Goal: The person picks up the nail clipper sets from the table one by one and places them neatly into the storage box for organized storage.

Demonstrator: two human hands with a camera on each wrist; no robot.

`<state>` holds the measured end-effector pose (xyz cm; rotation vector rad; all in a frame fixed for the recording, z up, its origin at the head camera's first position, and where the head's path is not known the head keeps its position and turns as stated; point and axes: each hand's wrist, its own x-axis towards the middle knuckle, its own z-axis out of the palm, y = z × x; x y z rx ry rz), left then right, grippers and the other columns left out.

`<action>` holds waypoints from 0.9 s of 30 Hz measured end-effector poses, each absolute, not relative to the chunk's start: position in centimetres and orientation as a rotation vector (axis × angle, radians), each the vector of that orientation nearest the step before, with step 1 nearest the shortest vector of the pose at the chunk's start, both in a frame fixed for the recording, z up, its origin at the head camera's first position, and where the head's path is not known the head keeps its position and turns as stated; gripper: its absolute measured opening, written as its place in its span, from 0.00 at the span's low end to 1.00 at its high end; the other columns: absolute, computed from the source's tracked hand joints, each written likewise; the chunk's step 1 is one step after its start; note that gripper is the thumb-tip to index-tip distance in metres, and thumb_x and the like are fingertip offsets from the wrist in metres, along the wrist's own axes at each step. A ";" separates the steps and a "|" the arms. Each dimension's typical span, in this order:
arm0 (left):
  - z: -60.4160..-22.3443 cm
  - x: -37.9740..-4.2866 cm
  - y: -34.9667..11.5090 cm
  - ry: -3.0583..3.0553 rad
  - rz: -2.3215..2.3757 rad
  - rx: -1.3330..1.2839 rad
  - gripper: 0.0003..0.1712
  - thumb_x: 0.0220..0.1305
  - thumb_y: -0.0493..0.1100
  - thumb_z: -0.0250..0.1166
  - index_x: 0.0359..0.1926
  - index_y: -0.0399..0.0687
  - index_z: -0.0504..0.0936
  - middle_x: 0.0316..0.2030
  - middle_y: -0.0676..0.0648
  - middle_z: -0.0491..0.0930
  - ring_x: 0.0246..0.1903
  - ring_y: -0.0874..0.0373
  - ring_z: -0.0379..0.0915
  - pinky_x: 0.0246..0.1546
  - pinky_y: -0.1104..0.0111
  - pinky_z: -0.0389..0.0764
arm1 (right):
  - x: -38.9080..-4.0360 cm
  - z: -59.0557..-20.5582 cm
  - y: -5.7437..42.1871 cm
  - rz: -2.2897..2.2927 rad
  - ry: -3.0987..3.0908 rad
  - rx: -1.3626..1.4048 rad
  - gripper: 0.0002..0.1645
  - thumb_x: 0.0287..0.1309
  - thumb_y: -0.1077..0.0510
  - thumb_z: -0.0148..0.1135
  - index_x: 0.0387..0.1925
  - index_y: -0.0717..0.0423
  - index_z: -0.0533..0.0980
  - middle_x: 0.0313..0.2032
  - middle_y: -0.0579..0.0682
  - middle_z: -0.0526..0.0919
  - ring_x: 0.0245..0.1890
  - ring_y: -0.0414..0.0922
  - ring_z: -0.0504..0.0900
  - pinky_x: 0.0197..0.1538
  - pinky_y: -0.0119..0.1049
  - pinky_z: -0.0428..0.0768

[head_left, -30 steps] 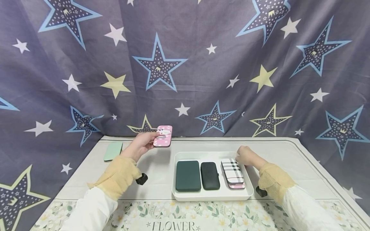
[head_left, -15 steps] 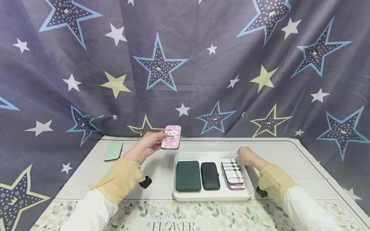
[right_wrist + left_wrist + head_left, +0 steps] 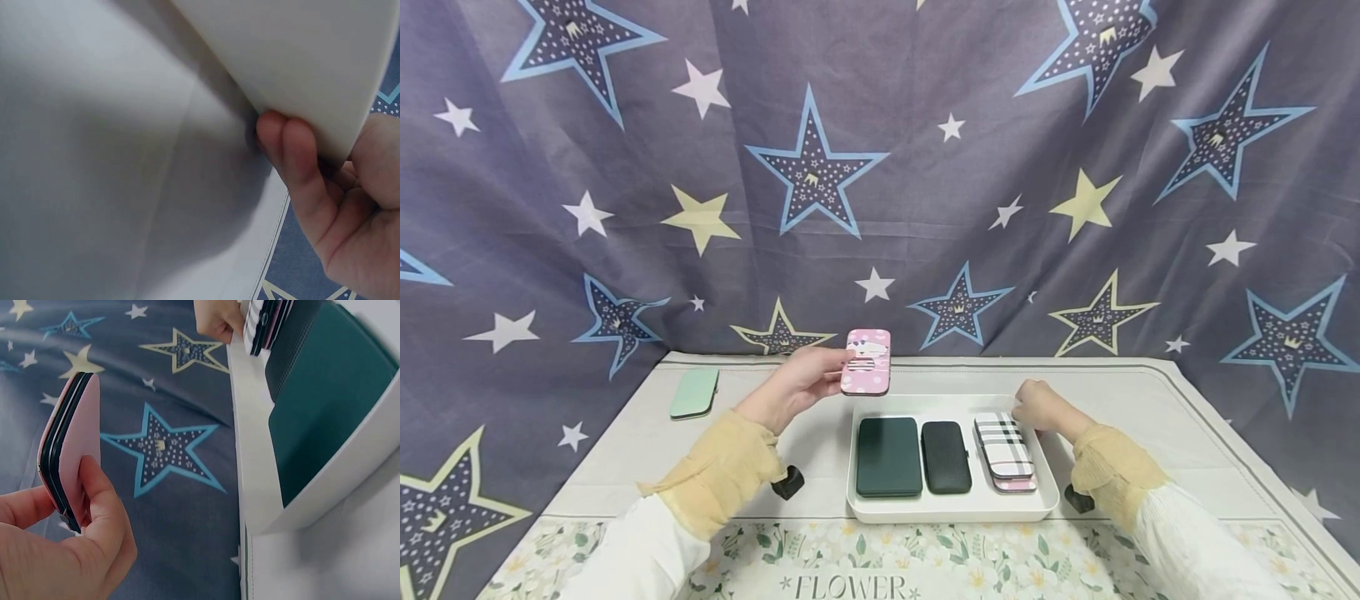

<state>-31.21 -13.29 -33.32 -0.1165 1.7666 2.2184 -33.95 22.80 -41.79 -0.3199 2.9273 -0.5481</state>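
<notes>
My left hand (image 3: 801,379) pinches a slim pink hard case (image 3: 867,375) with a cartoon print, thumb on its front. The case is tilted up in the air just beyond the far-left corner of a white tray (image 3: 951,513). In the left wrist view, the pink case (image 3: 81,437) is closed, edge toward the camera. The right hand (image 3: 1042,406) grips the tray's far-right corner, its fingers (image 3: 300,156) at the wall in the right wrist view. Inside the tray lie a dark green case (image 3: 888,457), a black case (image 3: 946,457) and a plaid case (image 3: 1003,446) atop a pink one (image 3: 1017,484).
A mint green case (image 3: 694,393) lies on the table at the left, beyond my left forearm. Behind the table hangs a dark star-print curtain (image 3: 910,217). A flower-print strip (image 3: 820,546) runs along the near side of the tablecloth.
My left hand has carried the pink case rightward, from left of the tray to its far-left corner. The right hand and the tray have stayed in place.
</notes>
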 end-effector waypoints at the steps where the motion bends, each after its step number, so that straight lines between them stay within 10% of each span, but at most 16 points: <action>1: -33.3 -31.1 -13.1 1.771 2.212 -0.109 0.10 0.64 0.31 0.55 0.45 0.29 0.72 0.27 0.48 0.80 0.29 0.61 0.78 0.32 0.72 0.82 | -34.0 -41.8 22.8 -0.547 2.927 -0.320 0.10 0.54 0.65 0.54 0.20 0.62 0.77 0.12 0.50 0.75 0.12 0.41 0.74 0.18 0.31 0.75; 27: -34.2 -29.6 -8.5 1.765 2.139 -0.012 0.19 0.66 0.31 0.55 0.55 0.22 0.69 0.32 0.47 0.81 0.33 0.60 0.78 0.39 0.69 0.82 | -34.0 -41.8 22.8 -0.539 2.937 -0.335 0.11 0.53 0.66 0.54 0.18 0.61 0.75 0.11 0.50 0.75 0.11 0.40 0.73 0.17 0.30 0.74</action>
